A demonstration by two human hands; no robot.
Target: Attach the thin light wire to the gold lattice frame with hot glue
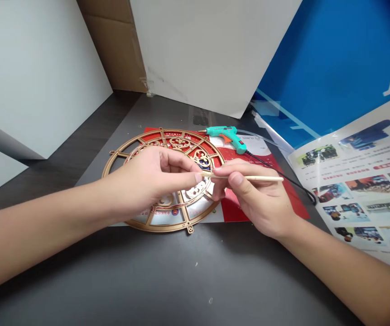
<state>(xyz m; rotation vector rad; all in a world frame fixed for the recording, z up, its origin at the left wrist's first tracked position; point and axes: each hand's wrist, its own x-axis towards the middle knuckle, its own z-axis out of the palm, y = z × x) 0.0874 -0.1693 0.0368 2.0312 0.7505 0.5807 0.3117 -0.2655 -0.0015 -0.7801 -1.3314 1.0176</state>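
Centrally, a gold openwork wheel (162,227) is seen lying flat on a red-and-white printed sheet (238,203), with scrollwork and small tabs around its rim and pale panels showing through its lower segments. Both hands are held over it. The right hand (259,199) is closed in a pen-like grasp around a thin wooden stick (259,178), which is pinched between thumb and fingers and directed leftward across the wheel's right part. The stick's left end is brought to the fingertips of the left hand (150,179). Those fingers are bunched against the thumb in a pinch, but whether anything small is held there cannot be told. The left hand is positioned above the wheel's centre and left part, and any contact with the gold frame is hidden.

Just beyond the wheel's upper right edge, a teal hot glue gun (225,136) with an orange trigger is laid on its side on the sheet, its nozzle pointed left. A black power cord (283,174) is run from its grip toward the right. A glossy printed brochure (351,190) is spread at the right of the frame on the dark tabletop (113,271). White boards (211,50) and a blue panel (327,59) are stood behind.
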